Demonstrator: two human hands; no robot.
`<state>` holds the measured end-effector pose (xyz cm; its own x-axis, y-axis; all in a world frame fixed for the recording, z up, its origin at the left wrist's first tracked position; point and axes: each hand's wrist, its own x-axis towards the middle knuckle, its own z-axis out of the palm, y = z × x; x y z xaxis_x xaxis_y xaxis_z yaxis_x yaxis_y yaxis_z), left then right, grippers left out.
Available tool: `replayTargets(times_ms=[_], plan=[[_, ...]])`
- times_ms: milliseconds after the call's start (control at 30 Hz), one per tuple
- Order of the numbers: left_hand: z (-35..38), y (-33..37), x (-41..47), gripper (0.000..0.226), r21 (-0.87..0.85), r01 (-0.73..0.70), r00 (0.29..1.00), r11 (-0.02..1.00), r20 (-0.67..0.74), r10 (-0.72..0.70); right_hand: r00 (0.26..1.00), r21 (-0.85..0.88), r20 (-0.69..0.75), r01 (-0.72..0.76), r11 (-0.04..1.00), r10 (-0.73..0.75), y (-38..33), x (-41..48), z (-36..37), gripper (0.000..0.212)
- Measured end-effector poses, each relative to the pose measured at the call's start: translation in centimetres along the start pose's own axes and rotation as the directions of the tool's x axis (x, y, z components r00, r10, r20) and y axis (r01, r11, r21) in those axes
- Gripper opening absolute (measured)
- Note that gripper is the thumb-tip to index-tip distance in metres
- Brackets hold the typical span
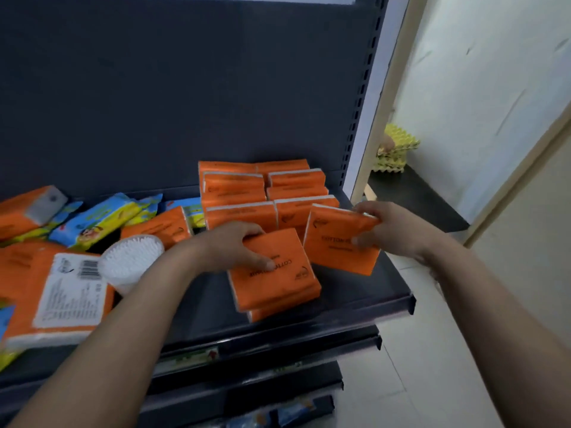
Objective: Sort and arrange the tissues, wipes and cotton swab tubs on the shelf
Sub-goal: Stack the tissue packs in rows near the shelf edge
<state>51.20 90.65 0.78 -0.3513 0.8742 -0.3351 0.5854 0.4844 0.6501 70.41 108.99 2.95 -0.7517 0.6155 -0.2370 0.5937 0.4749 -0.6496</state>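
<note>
Both arms are out over the dark shelf [380, 291]. My left hand [239, 245] grips an orange tissue pack [275, 273], fingers curled over its far edge and thumb pressed on the printed top. That pack lies flat on another orange pack [278, 315], whose edge shows beneath it near the front of the shelf. My right hand [391, 227] is clamped on a second orange tissue pack [335, 242], thumb on the face and fingers wrapped over the upper right corner. This one is tilted up on its lower edge, just right of the pack under my left hand. Behind both, against the dark back panel [185, 88], stands a neat block of orange tissue packs [262, 189] in rows. Off to the left it's a jumble. A round cotton swab tub [129, 261] lies on its side just beside my left forearm, white swab tips facing me. Blue-and-yellow wipes packs [99, 220] sprawl behind it, with a loose orange pack [157, 225] among them. A big orange pack with a white barcode label [68, 291] sits at the front left. Past the shelf's upright on the right, yellow egg trays [397, 146] are stacked by the wall.
</note>
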Motion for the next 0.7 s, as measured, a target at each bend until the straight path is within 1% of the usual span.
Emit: replayTargets(times_ms=[100,167,267,333,467,533,567,600,667,700], plan=[[0.6,0.0,-0.3,0.047,-0.004,0.094,0.995,0.996,0.031,-0.094,0.997,-0.003,0.071,0.025,1.0,-0.024,0.5,1.3,-0.2,0.035],[1.0,0.0,-0.6,0.055,-0.051,0.144,0.987,0.988,0.075,-0.14,0.994,0.014,0.102,0.038,0.999,-0.04,0.6,1.7,-0.2,0.036],[1.6,0.0,-0.8,0.06,-0.138,0.196,0.973,0.971,0.146,-0.176,0.993,0.004,0.11,0.049,0.999,-0.049,0.6,2.3,0.0,0.038],[2.0,0.1,-0.8,0.061,-0.166,0.199,0.972,0.966,0.16,-0.172,0.993,0.001,0.103,0.058,0.998,-0.058,0.4,2.4,0.0,0.039],[2.3,0.3,-0.6,0.059,-0.18,0.173,0.981,0.968,0.123,-0.153,0.995,-0.017,0.063,0.08,0.997,-0.079,0.2,2.5,-0.2,0.041],[2.1,0.4,-0.6,0.062,-0.17,0.159,0.983,0.973,0.115,-0.14,0.996,-0.055,0.04,0.078,0.995,-0.076,0.1,2.4,-0.3,0.04],[1.9,0.4,-0.7,0.066,-0.143,0.152,0.986,0.978,0.097,-0.139,0.997,-0.078,0.036,0.077,0.994,-0.074,0.0,2.4,-0.3,0.039],[1.6,0.4,-0.8,0.071,-0.08,0.145,0.989,0.986,0.056,-0.141,0.997,-0.093,0.037,0.076,0.993,-0.072,-0.1,2.3,-0.2,0.038],[0.7,0.0,-1.0,0.084,0.157,0.132,0.988,0.979,-0.103,-0.116,0.996,-0.09,0.047,0.081,0.993,-0.077,-0.5,2.4,0.3,0.037],[0.4,-0.4,-1.0,0.091,0.282,0.123,0.979,0.952,-0.189,-0.071,0.996,-0.084,0.049,0.085,0.993,-0.081,-0.8,2.5,0.7,0.035]])
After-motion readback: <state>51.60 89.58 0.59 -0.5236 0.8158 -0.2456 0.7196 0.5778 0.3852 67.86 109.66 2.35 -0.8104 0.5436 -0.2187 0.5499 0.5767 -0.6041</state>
